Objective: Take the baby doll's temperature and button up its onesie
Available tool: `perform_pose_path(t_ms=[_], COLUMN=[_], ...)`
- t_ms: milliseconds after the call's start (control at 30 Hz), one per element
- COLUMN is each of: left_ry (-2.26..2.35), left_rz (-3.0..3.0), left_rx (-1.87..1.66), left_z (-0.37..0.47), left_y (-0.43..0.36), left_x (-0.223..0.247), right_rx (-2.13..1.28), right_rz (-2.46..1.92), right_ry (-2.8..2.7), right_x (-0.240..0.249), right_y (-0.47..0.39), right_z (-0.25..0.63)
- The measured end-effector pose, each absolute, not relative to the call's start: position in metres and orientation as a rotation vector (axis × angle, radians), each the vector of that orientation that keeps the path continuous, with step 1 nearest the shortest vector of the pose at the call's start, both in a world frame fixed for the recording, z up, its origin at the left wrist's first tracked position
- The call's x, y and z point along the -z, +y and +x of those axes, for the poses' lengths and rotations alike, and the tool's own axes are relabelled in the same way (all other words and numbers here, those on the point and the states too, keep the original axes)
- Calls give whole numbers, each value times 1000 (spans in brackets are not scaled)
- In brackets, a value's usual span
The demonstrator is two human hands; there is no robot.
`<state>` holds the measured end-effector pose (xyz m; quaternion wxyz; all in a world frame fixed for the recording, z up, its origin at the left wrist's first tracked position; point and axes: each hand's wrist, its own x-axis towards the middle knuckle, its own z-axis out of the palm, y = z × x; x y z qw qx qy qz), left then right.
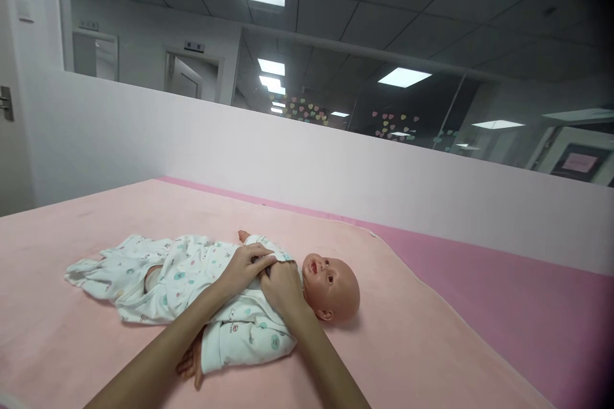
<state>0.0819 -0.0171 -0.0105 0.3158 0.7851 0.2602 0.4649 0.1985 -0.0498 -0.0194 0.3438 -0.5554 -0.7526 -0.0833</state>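
Note:
A baby doll lies on its back on a pale pink sheet, its head toward the right. It wears a white baby outfit with small green and grey prints. Over the doll's chest, my left hand has its fingers bent and pinched on the front of the outfit. Close against it, my right hand is closed on the cloth near the neckline. The fingertips of both hands are partly hidden, so any fastener between them does not show. One doll hand sticks out of the near sleeve.
The pale pink sheet covers a padded surface with a darker pink border at the right. Behind it runs a low white wall with glass above. A door handle shows at the far left.

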Motion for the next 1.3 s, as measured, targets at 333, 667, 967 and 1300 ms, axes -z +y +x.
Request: perform_pose_path(t_ms=[333,667,967,1300], left_ry=[770,826,624,487], left_rz=[1854,1920,1559,1118], left_rx=[-1275,-1240,-1177,-1236], left_z=[82,82,76,73], left_y=[-6,-13,-9,8], left_x=[19,18,13,25], right_rx=[256,460,44,40], right_rz=[-1373,-1039,-951,-874], right_ry=[-1731,-1214,-946,-1068], right_x=[30,-19,-16,7], right_y=[-51,-80,-79,-72], right_z=[204,225,215,199])
